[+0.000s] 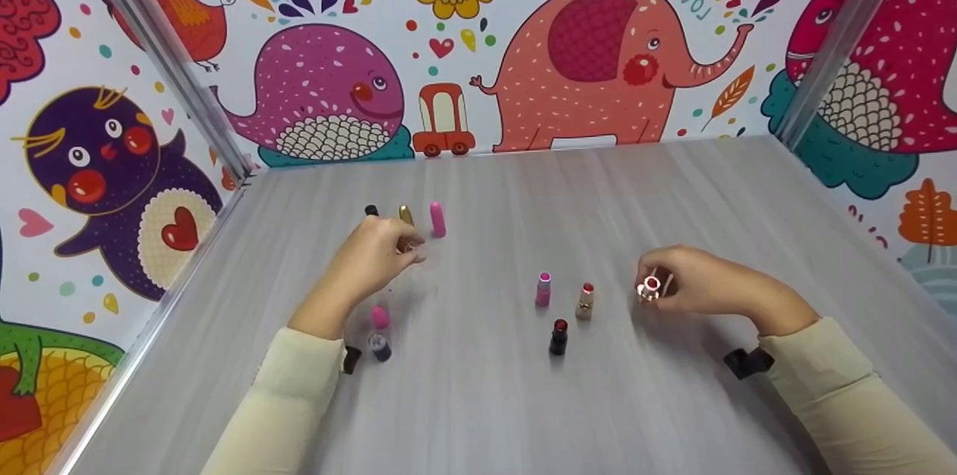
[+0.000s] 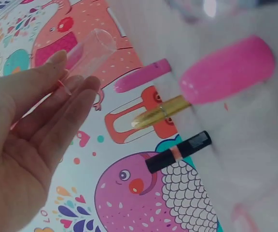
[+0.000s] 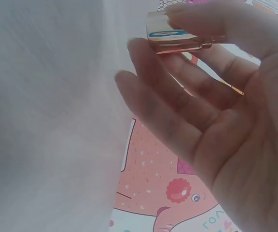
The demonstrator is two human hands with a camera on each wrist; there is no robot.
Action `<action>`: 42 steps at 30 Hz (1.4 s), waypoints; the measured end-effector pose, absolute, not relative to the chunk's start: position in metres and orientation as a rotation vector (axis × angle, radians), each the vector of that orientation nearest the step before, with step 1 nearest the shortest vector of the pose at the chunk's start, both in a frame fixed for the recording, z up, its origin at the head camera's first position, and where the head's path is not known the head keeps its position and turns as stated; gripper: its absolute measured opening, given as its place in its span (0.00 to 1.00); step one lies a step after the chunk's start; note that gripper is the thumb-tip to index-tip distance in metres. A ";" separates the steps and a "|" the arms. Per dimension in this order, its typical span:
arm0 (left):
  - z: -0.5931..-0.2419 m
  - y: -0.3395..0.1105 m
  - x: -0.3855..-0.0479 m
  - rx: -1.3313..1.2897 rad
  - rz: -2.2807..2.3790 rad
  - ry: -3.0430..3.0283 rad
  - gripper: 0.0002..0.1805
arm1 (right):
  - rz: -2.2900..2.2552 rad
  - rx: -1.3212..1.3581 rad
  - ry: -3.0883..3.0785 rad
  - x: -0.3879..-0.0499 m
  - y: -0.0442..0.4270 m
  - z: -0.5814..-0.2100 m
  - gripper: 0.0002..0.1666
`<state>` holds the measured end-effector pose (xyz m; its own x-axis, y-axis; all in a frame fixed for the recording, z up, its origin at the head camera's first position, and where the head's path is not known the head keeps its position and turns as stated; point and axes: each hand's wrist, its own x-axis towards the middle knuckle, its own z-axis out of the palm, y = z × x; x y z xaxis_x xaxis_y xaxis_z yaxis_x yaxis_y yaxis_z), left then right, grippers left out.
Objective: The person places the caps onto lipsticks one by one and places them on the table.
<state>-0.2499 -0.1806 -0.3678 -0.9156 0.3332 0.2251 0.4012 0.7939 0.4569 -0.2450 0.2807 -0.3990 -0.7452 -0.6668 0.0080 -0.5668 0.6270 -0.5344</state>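
My left hand (image 1: 366, 258) pinches a clear cap (image 2: 95, 50) between thumb and fingers, above the table's left part. Behind it stand a black cap (image 2: 178, 152), a gold cap (image 2: 163, 113) and a pink cap (image 1: 438, 221). A short pink cap (image 1: 380, 316) and a dark cap (image 1: 380, 347) stand nearer me. At the right, my right hand (image 1: 703, 282) holds a rose-gold lipstick (image 3: 177, 36) upright, its red tip (image 1: 652, 283) showing. Left of that hand stand an uncapped pink lipstick (image 1: 543, 290), a gold lipstick (image 1: 585, 303) and a black lipstick (image 1: 558, 338).
The grey wood-grain table (image 1: 478, 400) meets printed panels with cartoon animals at the back (image 1: 478, 48) and sides. Metal posts (image 1: 168, 56) stand at both back corners. A small black device (image 1: 749, 363) is at the right wrist.
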 end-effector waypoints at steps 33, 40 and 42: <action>-0.365 -0.160 -0.220 -0.584 -1.289 -2.452 0.11 | -0.901 -1.220 2.922 -0.240 0.272 -0.384 0.17; -0.362 -0.154 -0.215 -0.625 -1.369 -2.385 0.13 | -0.925 -1.292 2.951 -0.233 0.263 -0.378 0.18; -0.362 -0.152 -0.214 -0.636 -1.392 -2.362 0.14 | -0.925 -1.283 2.959 -0.231 0.261 -0.377 0.18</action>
<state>-0.2137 -0.1516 -0.3619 -0.8475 0.2106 0.4872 0.5282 0.4243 0.7355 -0.2310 0.2609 -0.3766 -0.6881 -0.6083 0.3956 -0.7253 0.5604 -0.3998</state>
